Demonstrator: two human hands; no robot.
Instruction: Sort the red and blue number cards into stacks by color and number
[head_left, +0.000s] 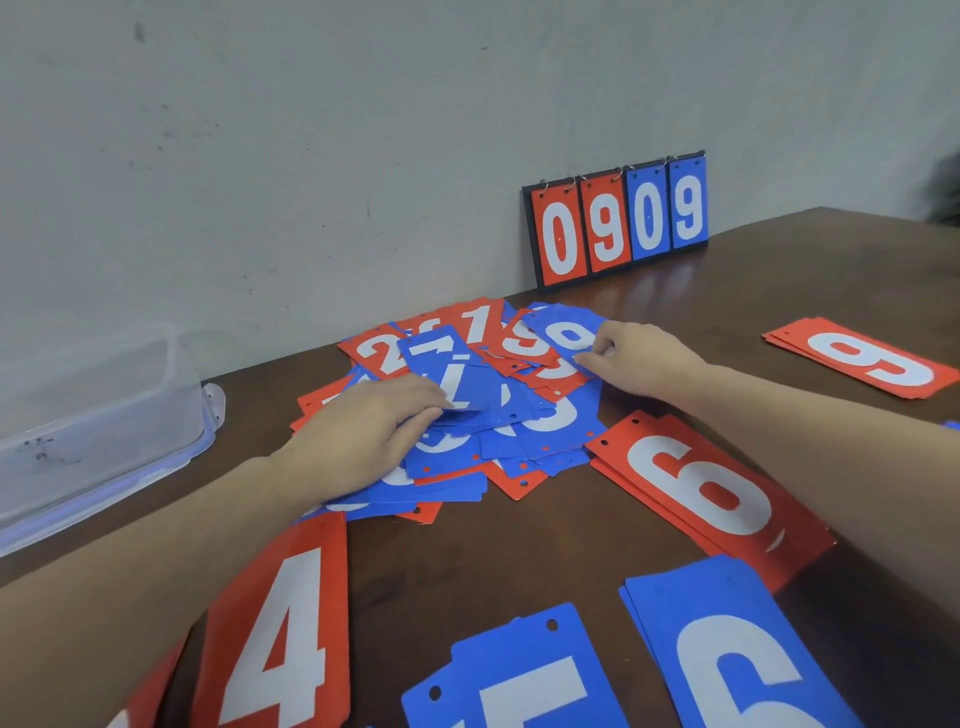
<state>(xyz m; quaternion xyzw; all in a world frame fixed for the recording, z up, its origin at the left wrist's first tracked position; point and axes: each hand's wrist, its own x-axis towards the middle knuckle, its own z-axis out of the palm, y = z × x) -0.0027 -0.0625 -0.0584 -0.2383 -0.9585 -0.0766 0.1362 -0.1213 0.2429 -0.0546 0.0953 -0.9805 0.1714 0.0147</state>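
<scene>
The scoreboard (618, 223) reads 0909; sorted stacks show red 4 (280, 623), red 6 (696, 483), red 9 (862, 358).

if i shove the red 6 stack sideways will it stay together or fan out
The red 6 stack would probably fan out: its edges already sit slightly offset, and nothing binds the punched holes. The cards look thin and smooth, so they likely slide on each other and on the glossy table. Each looks light but fairly stiff, lying flat.
</scene>
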